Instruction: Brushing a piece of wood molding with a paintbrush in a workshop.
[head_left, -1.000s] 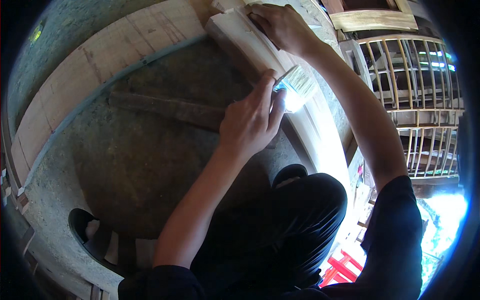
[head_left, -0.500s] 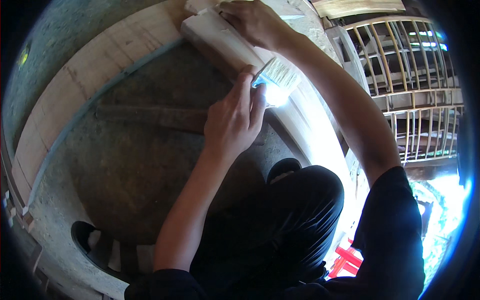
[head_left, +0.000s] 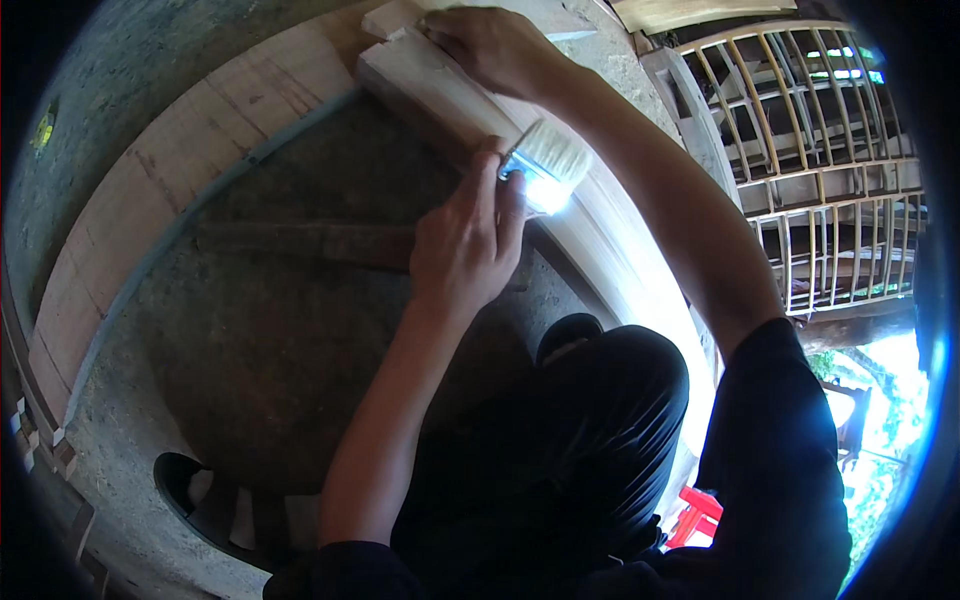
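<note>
Gripping pale-bristled brush [head_left: 548, 160] w/ left hand [head_left: 465, 245], right hand [head_left: 480, 45] on curved wood beam [head_left: 440, 85].

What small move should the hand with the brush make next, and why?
Probably draw the brush a little further along the pale curved wooden piece, toward the person. The left hand has the brush in its grip, bristles lying on the wood, while the right hand presses down the far end, so the piece looks steadied for a stroke.
</note>
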